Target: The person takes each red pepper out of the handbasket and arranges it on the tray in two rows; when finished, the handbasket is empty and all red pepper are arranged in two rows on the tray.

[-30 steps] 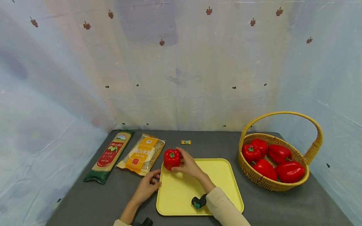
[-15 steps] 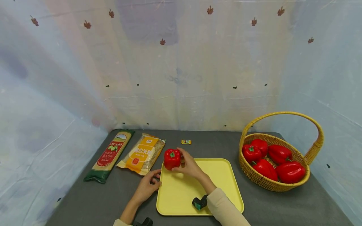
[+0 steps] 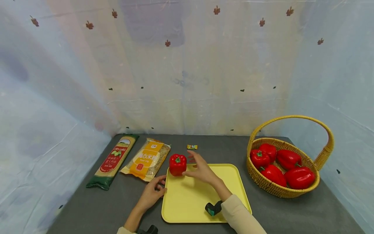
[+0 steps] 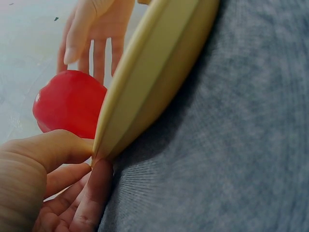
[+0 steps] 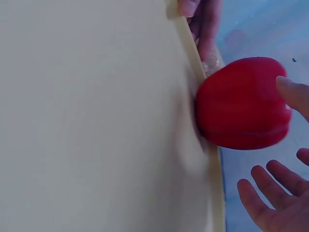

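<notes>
A red bell pepper (image 3: 177, 165) stands upright, green stem on top, at the far left corner of a yellow tray (image 3: 204, 195). My right hand (image 3: 203, 170) is just right of the pepper with its fingers spread and nothing held. In the right wrist view the thumb is close to the pepper (image 5: 244, 104); whether it touches cannot be told. On the tray's left edge my left hand (image 3: 152, 192) pinches the rim. The left wrist view shows its thumb and a finger (image 4: 99, 188) on either side of that rim.
A wicker basket (image 3: 264, 183) with several red peppers and a tall handle stands on the right. Left of the tray lie a yellow food packet (image 3: 147, 159) and a green-ended Olivoila packet (image 3: 114, 161). A small wrapped sweet (image 3: 192, 147) lies behind the tray.
My right hand has let go of the bell pepper and drawn slightly right, its fingers opening. The pepper stays on the tray corner. My left hand has not moved.
</notes>
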Available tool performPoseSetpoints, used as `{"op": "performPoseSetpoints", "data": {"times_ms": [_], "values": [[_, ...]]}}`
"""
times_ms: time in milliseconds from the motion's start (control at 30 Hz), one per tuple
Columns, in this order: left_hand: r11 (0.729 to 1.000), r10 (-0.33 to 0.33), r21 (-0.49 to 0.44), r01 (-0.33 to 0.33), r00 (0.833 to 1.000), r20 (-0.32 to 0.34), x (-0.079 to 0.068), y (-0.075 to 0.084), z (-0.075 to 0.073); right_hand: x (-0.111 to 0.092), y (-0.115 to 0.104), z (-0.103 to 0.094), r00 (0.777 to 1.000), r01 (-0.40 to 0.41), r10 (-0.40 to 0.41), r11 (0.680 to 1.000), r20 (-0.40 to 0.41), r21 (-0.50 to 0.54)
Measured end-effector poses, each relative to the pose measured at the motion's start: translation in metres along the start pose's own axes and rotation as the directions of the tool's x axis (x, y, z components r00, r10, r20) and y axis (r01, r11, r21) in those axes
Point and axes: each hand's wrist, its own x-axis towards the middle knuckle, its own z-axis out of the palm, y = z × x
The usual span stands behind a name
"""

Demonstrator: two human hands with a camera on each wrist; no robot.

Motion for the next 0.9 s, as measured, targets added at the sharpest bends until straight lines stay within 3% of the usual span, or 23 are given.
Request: {"op": "performPoseSetpoints", "data": {"times_ms": [267, 500, 633, 900], "values": [[1.0, 0.001, -0.002, -0.001, 1.0, 0.015, 0.002, 0.001, -0.001, -0.022, -0.048, -0.035, 1.0, 0.022, -0.022, 0.999, 0.006, -0.023], [1.0, 0.014, 0.005, -0.014, 0.999, 0.031, 0.001, 0.001, 0.0, -0.047, -0.051, -0.067, 0.993, 0.084, -0.093, 0.99, -0.072, -0.118], [1.0, 0.014, 0.005, -0.015, 0.999, 0.028, 0.0, 0.0, 0.001, -0.062, -0.042, -0.09, 0.979, 0.123, -0.149, 0.975, -0.137, -0.187], [1.0, 0.005, 0.005, -0.006, 1.0, 0.014, 0.0, 0.0, -0.001, -0.085, 0.004, -0.137, 0.935, 0.136, -0.21, 0.957, -0.285, -0.258]]}}
